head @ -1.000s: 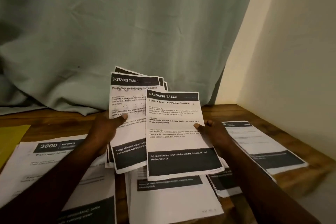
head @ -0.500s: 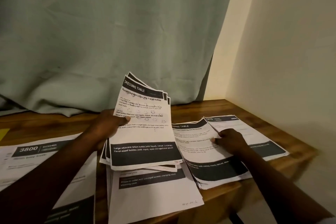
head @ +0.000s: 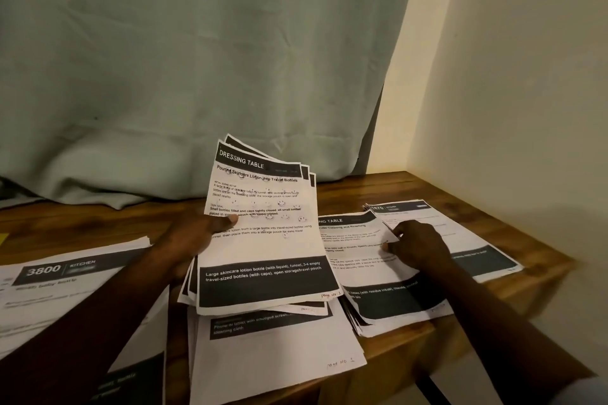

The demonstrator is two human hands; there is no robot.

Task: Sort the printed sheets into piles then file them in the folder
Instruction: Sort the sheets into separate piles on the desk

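**Wood tabletop, green curtain: printed sheets in piles**

A wooden tabletop [head: 358, 189] in a room corner, w/ a pale green curtain [head: 197, 59] behind and a cream wall [head: 510, 76] at right, carries four piles of printed sheets. The left hand [head: 187, 240] holds a fanned stack [head: 263, 250] tilted up above the centre of the tabletop. Its grip is closed on the stack's left edge, thumb across the front page, fingers hidden behind. The top page is headed "DRESSING TABLE", w/ a black band near the bottom and "page no" handwritten at the lower right corner.

The right hand [head: 418, 243] rests knuckles up on the right pile [head: 362, 266], also headed "…NG TABLE", fingers bent and tips on the top sheet. Whether that grip pinches paper or only presses can't be told. Just beyond it, touching or overlapping, lies the far-right pile [head: 467, 227], nr the tabletop's right edge.

Below the held stack sits the centre pile [head: 279, 358], its near edge overhanging the tabletop front. At left, the left pile [head: 65, 293] shows "3800 KITCHEN" on its top sheet, partly covered by the left forearm. A yellow sliver [head: 2, 238] shows at the left frame edge, too little to identify.
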